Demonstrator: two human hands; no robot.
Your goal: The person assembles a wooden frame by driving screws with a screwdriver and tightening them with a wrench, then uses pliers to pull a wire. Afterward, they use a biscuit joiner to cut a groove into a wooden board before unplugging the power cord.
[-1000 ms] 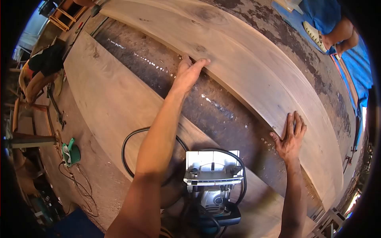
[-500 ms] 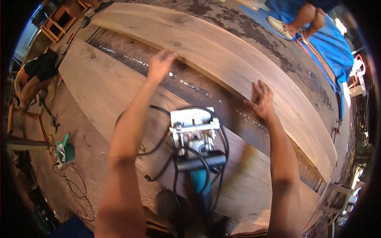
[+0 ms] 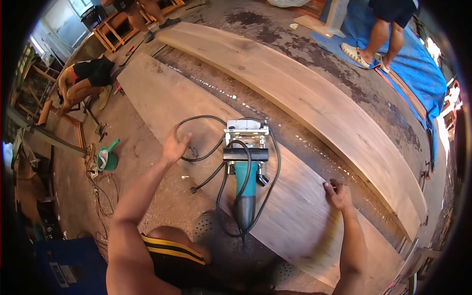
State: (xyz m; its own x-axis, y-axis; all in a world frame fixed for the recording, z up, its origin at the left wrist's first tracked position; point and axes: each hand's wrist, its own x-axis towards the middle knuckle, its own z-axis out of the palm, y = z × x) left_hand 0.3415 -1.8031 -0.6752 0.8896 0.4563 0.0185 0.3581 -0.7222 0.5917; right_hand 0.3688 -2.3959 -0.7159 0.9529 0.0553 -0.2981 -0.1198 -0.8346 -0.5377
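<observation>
A teal plate joiner [image 3: 246,179] with a silver front and black rear lies on the near wooden plank [image 3: 290,221]. Its black cord [image 3: 201,117] loops over and around it. My left hand [image 3: 176,146] is at the plank's near edge, left of the joiner, fingers apart and holding nothing. At the far edge, my right hand [image 3: 339,195] has its thumb on the wood and its fingers curled by the edge, partly hidden. A second wooden plank [image 3: 295,88] lies beyond, across a narrow gap.
A green pail [image 3: 107,160] stands on the floor at left, near tangled wires [image 3: 101,196]. One person [image 3: 81,81] bends over at far left; another person's legs [image 3: 386,37] are on a blue tarp [image 3: 413,81]. Wooden frames [image 3: 110,34] stand behind.
Both hands have drawn back from the far plank and the gap to the near plank's edges. The view has shifted, so more floor shows at left. The joiner still lies on the near plank.
</observation>
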